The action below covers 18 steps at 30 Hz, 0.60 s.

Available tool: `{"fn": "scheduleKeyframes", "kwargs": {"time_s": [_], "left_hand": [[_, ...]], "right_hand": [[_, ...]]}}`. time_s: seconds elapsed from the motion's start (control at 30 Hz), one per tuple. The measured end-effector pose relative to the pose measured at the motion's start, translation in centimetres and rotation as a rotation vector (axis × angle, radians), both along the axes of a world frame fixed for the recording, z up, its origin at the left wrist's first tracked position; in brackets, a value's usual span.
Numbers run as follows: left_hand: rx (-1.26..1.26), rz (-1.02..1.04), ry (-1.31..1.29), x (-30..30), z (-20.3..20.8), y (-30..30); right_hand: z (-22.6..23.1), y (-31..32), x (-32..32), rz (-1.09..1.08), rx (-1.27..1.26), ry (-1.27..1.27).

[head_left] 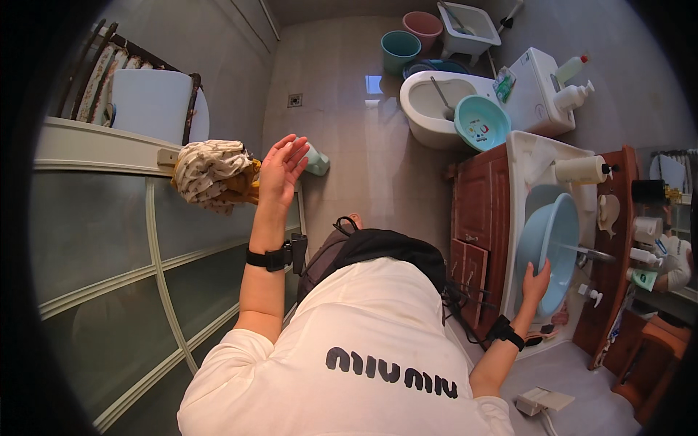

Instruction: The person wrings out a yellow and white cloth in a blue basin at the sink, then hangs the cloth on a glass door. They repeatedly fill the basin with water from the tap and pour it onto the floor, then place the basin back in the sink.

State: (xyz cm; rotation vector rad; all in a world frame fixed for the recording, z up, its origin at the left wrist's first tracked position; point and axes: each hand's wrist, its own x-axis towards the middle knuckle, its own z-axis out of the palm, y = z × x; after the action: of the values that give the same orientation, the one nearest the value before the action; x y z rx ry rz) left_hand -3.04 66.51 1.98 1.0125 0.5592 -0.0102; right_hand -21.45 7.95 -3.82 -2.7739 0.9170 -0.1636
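My left hand (280, 171) is raised at the left with its palm up, fingers stretched out and nothing in it. Close beside it, a bundle of patterned cloth (211, 171) hangs from the door handle. Partly behind my left fingers, a pale green plastic vessel (318, 161) shows lower down. My right hand (536, 283) grips the near rim of a large light blue basin (536, 236), which sits tilted in the washbasin. A faucet (598, 255) reaches over the blue basin, and a thin stream of water appears to run from it.
A red-brown cabinet (481, 211) carries the washbasin. Ahead stand a toilet (425, 109) with a turquoise basin (483, 122) on it, a green bucket (400, 51) and a pink bucket (422, 29). A glass-paned door (102, 240) is at the left. Bottles line the right-hand shelf (616, 283).
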Motion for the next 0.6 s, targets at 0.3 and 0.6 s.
{"fn": "scheduleKeyframes", "kwargs": {"time_s": [0.3,0.6], "left_hand": [[-0.032,0.015,-0.002,0.5,-0.7,1.6],[-0.037,0.004,0.003,1.0,-1.0,1.9]], "right_hand": [[-0.8,-0.7,0.1,-0.021,-0.020,0.009],[-1.6,-1.3,0.0,-0.072,-0.058,0.036]]}}
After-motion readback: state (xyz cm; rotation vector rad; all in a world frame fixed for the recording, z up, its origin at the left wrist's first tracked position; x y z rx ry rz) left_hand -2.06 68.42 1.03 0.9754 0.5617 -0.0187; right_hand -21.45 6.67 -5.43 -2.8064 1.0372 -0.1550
